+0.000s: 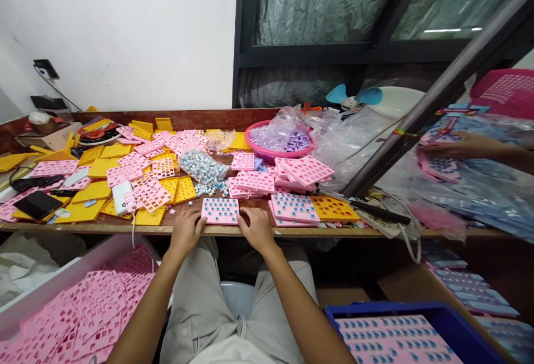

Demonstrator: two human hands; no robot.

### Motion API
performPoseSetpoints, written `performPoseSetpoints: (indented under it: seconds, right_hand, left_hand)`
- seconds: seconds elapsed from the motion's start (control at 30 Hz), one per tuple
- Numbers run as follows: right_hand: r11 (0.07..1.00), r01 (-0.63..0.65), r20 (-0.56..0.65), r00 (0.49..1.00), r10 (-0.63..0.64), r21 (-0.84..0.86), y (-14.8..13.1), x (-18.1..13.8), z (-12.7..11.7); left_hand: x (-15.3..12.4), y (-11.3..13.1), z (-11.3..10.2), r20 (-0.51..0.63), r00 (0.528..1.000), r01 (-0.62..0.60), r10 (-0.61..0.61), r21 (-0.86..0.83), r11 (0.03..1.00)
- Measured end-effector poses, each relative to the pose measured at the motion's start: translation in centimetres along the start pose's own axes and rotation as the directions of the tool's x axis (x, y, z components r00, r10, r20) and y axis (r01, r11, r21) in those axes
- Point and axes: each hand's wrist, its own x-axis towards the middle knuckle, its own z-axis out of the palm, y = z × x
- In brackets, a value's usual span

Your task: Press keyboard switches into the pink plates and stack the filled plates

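Note:
A pink panel [221, 212] with rows of small blue-and-white pieces set in it lies at the table's front edge. My left hand [186, 231] grips its left end and my right hand [257, 229] its right end, thumbs along the near corners. Just behind it spills a heap of small blue-and-white pieces [203, 168], partly in a clear bag. To the right of my right hand lies a stack of pink panels with blue pieces [294, 208], beside a yellow panel with holes [335, 208]. Further pink panels [252, 181] are stacked behind.
Yellow panels [92, 192] and pink grids crowd the left. A pink basket [267, 154] holds purple pieces. A slanted metal post [396, 141] rises at right; beyond it, another person's hand [453, 147] holds panels. A white bin [45, 291] and blue crate [354, 309] stand below.

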Motion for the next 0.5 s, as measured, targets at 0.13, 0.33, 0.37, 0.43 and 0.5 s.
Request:
performPoseSetpoints:
  seconds: [0.13,0.33,0.37,0.43,0.5]
  right_hand:
    - [0.997,-0.043,-0.013,0.999,0.043,-0.061,-1.6,0.0,1.9]
    - [0.934,-0.158,-0.204,0.951,0.231,0.320,-3.9,-0.9,2.4]
    - [0.900,-0.160,-0.214,0.941,0.264,0.406,-4.3,-1.0,2.4]
    - [0.814,-0.156,-0.209,0.924,0.321,0.560,-4.7,-1.1,2.1]
    - [0.743,-0.141,-0.207,0.911,0.356,0.655,-4.8,-1.4,1.4]
  left_hand:
    - [-0.5,1.3,1.5,-0.078,0.992,0.082,-0.097,-0.174,0.981]
    - [-0.2,2.8,1.6,0.002,0.919,0.259,-0.393,-0.755,0.602]
    - [-0.2,3.1,1.4,0.047,0.900,0.283,-0.434,-0.820,0.498]
    - [-0.4,3.9,1.3,0.101,0.863,0.295,-0.495,-0.896,0.332]
    - [-0.6,5.1,1.6,0.123,0.848,0.283,-0.516,-0.927,0.245]
